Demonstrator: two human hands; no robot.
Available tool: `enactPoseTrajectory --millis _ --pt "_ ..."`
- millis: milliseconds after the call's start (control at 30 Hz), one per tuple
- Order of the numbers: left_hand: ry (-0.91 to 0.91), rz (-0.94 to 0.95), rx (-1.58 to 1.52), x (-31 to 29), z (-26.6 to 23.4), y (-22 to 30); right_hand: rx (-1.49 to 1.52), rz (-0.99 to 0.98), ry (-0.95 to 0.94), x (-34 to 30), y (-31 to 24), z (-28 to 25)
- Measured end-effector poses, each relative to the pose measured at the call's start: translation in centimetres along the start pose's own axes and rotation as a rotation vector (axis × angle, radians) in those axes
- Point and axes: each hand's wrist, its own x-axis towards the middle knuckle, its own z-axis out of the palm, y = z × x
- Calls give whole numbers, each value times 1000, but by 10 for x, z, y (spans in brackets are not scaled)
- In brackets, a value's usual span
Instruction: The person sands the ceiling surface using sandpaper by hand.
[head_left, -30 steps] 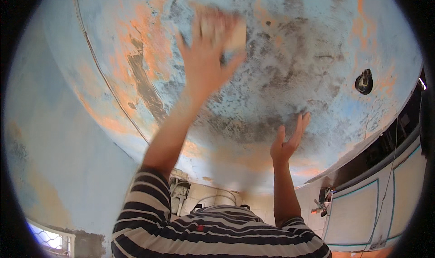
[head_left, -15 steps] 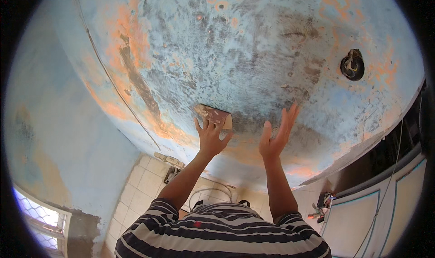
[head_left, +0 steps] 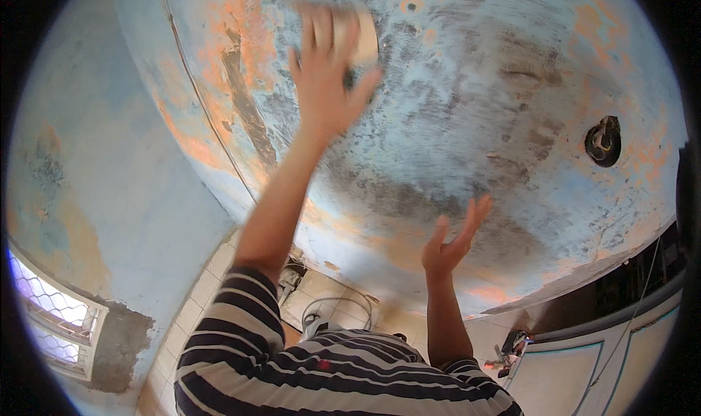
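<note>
Up on the patchy blue wall (head_left: 438,117), my left hand (head_left: 326,95) presses a folded piece of sandpaper (head_left: 367,42) flat against the surface. Motion smears its fingers, which lie spread over the sheet; the pale back of the paper sticks out to their right. Lower and further right is my right hand (head_left: 454,247), its fingers stretched and thumb apart, holding nothing. It is at the wall's dark, scuffed patch, but I cannot tell whether it touches. Orange and grey marks show through the worn paint around both hands.
A round hole with wires (head_left: 603,141) opens in the wall at right. A thin cable (head_left: 191,73) runs down the left side. A barred window (head_left: 58,321) is at lower left. Below are floor tiles (head_left: 321,288), a hose (head_left: 369,310) and pale panels (head_left: 558,372).
My left hand has swept up the wall and slightly left with the sandpaper. My right hand stays low, nearly in place. The view has shifted, so the wall appears lower and further right.
</note>
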Motion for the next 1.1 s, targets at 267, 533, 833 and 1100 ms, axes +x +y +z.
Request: enactPoseTrajectory --millis 267,533,833,1100 --pt "-430 -149 -4 -225 30 -19 -82 7 -7 -29 -11 29" --pt "3 184 -17 115 -61 -56 -134 -36 68 -23 -55 85" --pt "-382 95 -175 -177 -9 -90 -272 50 87 -64 -95 124" --pt "81 304 -186 58 -24 -102 -325 154 158 -88 -110 134"
